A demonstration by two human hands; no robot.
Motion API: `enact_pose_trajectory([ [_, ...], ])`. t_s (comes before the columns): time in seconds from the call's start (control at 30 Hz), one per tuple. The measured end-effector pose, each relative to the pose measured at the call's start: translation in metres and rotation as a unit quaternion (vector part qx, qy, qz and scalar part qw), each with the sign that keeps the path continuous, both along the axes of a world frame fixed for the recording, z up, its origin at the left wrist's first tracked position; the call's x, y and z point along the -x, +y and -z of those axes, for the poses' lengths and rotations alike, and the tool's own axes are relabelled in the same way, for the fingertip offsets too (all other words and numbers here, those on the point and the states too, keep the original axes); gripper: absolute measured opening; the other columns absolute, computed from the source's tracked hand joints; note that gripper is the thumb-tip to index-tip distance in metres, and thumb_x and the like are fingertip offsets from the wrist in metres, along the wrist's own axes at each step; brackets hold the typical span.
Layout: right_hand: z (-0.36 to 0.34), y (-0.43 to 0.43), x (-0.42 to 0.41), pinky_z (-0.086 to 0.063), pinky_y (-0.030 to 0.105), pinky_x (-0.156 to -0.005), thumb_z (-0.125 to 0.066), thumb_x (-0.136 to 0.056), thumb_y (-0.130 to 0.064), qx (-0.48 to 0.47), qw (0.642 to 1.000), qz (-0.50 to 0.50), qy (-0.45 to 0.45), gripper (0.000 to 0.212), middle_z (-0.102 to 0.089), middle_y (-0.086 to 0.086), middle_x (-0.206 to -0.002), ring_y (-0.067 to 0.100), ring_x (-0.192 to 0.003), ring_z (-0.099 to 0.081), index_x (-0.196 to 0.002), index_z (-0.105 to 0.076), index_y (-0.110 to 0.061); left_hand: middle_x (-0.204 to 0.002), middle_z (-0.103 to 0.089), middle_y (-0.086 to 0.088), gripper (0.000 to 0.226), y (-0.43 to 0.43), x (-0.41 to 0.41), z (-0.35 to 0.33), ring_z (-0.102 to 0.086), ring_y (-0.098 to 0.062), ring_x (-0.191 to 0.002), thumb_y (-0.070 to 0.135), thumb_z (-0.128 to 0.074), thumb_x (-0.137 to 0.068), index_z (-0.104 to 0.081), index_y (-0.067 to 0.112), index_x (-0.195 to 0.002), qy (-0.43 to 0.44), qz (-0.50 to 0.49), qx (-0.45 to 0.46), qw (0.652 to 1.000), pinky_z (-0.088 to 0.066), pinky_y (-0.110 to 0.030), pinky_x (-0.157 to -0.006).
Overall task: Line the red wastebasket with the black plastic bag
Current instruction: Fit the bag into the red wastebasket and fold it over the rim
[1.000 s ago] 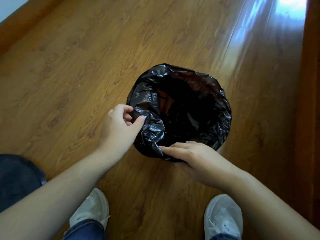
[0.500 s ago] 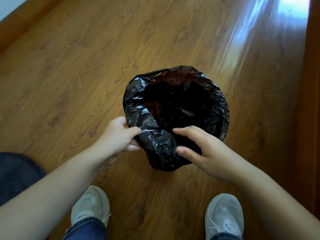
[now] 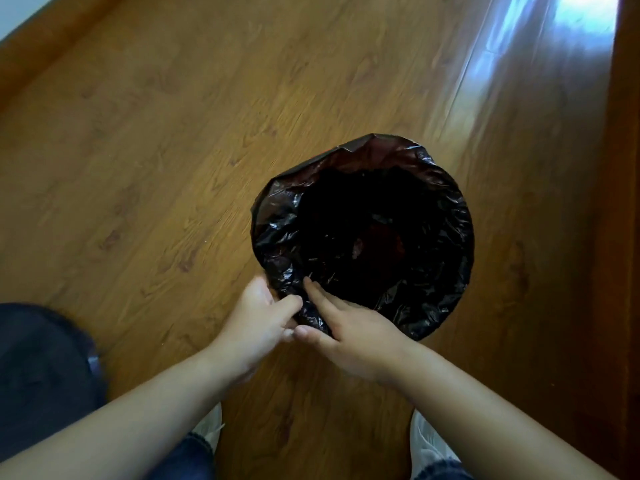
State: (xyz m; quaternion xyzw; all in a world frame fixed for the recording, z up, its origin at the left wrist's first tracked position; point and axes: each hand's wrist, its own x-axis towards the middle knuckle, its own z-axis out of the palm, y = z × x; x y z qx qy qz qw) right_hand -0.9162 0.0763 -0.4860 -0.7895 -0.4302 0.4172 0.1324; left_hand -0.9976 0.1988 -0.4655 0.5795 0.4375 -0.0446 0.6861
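Observation:
The black plastic bag [image 3: 436,237] is spread open over a round bin on the wooden floor, its crinkled edge folded down over the rim all around. The red wastebasket itself is hidden under the plastic. My left hand [image 3: 263,320] pinches the bag's edge at the near-left rim. My right hand [image 3: 349,330] is right beside it, thumb under and fingers over the same bunch of plastic, with the index finger pointing into the opening.
The bin stands on a wooden floor [image 3: 173,150]. A skirting board [image 3: 623,237] runs along the right edge, and bright glare lies at the top right. My white shoes [image 3: 429,445] and jeans are at the bottom, close to the bin.
Both hands have come together at the near-left rim, the right hand sliding left to meet the left. The bunched plastic at the near rim has been pulled flatter. The view has shifted slightly.

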Motion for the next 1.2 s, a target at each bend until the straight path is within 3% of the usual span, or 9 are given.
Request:
enact_pose_trajectory([
  [0.2, -0.004, -0.006, -0.015, -0.012, 0.03, -0.113, -0.029, -0.088, -0.057, -0.085, 0.992, 0.095, 0.024, 0.067, -0.004, -0.008, -0.154, 0.009, -0.139, -0.007, -0.143, 0.001, -0.033, -0.093, -0.061, -0.021, 0.013, -0.001, -0.007, -0.007, -0.068, -0.026, -0.07, 0.006, -0.053, -0.087, -0.043, 0.011, -0.094, 0.024, 0.084, -0.05, 0.995, -0.058, -0.032, -0.055],
  [0.37, -0.002, 0.006, -0.009, -0.002, 0.019, -0.11, -0.018, -0.089, -0.054, -0.098, 0.98, 0.055, 0.162, 0.055, 0.007, -0.01, -0.153, -0.001, -0.136, 0.004, -0.131, 0.015, -0.041, -0.095, -0.064, -0.031, 0.021, 0.002, -0.008, -0.013, -0.068, -0.025, -0.064, 0.006, -0.047, -0.089, -0.044, -0.002, -0.108, 0.023, 0.129, -0.03, 0.991, -0.058, -0.033, -0.054],
  [0.47, -0.002, 0.006, -0.006, -0.001, 0.025, -0.113, -0.019, -0.087, -0.056, -0.069, 0.98, 0.015, 0.186, 0.058, 0.015, -0.011, -0.152, -0.001, -0.135, 0.008, -0.128, 0.02, -0.041, -0.082, -0.062, -0.026, 0.018, 0.008, -0.004, -0.014, -0.066, -0.023, -0.06, 0.006, -0.048, -0.089, -0.046, -0.003, -0.104, 0.033, 0.136, -0.041, 0.989, -0.058, -0.035, -0.054],
  [0.6, -0.014, 0.003, -0.011, -0.002, 0.041, -0.115, -0.019, -0.089, -0.056, -0.059, 0.995, -0.032, 0.073, 0.061, 0.013, -0.014, -0.152, 0.01, -0.14, 0.006, -0.139, 0.013, -0.037, -0.07, -0.066, -0.024, 0.008, 0.021, -0.011, -0.011, -0.064, -0.024, -0.048, 0.006, -0.049, -0.086, -0.051, 0.003, -0.093, 0.019, 0.117, -0.138, 0.983, -0.054, -0.033, -0.045],
  [0.73, -0.024, -0.006, -0.028, 0.004, 0.049, -0.111, -0.022, -0.088, -0.059, -0.018, 0.988, -0.084, -0.131, 0.067, 0.004, -0.012, -0.154, 0.018, -0.141, 0.007, -0.143, 0.002, -0.031, -0.056, -0.066, -0.02, 0.013, 0.045, -0.015, -0.01, -0.06, -0.025, -0.038, 0.01, -0.052, -0.082, -0.056, 0.022, -0.084, 0.003, 0.106, -0.274, 0.956, -0.052, -0.035, -0.041],
  [0.83, -0.024, -0.014, -0.041, 0.011, 0.054, -0.108, -0.019, -0.087, -0.06, 0.022, 0.96, -0.106, -0.26, 0.068, -0.003, -0.006, -0.155, 0.025, -0.14, 0.01, -0.144, -0.006, -0.025, -0.047, -0.062, -0.006, 0.039, 0.065, -0.013, -0.006, -0.052, -0.011, -0.029, 0.016, -0.055, -0.084, -0.052, 0.026, -0.121, 0.018, 0.086, -0.334, 0.939, -0.044, -0.019, -0.033],
  [0.93, -0.025, -0.016, -0.049, 0.017, 0.053, -0.106, -0.01, -0.084, -0.062, 0.037, 0.954, -0.089, -0.283, 0.071, -0.013, -0.003, -0.154, 0.024, -0.141, 0.006, -0.142, -0.021, -0.023, -0.039, -0.048, 0.002, 0.048, 0.075, -0.01, 0.004, -0.042, -0.004, -0.025, 0.02, -0.056, -0.088, -0.042, 0.019, -0.134, 0.014, 0.056, -0.336, 0.94, -0.036, -0.013, -0.029],
  [1.1, -0.035, -0.015, -0.046, 0.011, 0.055, -0.107, -0.013, -0.081, -0.063, -0.059, 0.96, -0.051, -0.268, 0.073, -0.033, -0.003, -0.148, 0.021, -0.14, -0.012, -0.133, -0.043, -0.021, -0.042, -0.061, 0.013, 0.039, 0.079, -0.012, 0.01, -0.051, -0.002, -0.033, 0.02, -0.056, -0.089, -0.047, 0.025, -0.127, -0.015, 0.004, -0.286, 0.958, -0.042, -0.016, -0.032],
  [1.2, -0.034, -0.019, -0.033, -0.005, 0.059, -0.107, -0.032, -0.082, -0.061, -0.125, 0.954, -0.068, -0.262, 0.064, -0.053, 0.002, -0.133, 0.025, -0.132, -0.036, -0.122, -0.056, -0.016, -0.063, -0.071, 0.0, 0.033, 0.079, -0.014, 0.01, -0.067, -0.018, -0.056, 0.021, -0.056, -0.09, -0.05, 0.018, -0.122, -0.03, -0.03, -0.238, 0.97, -0.056, -0.029, -0.046],
])
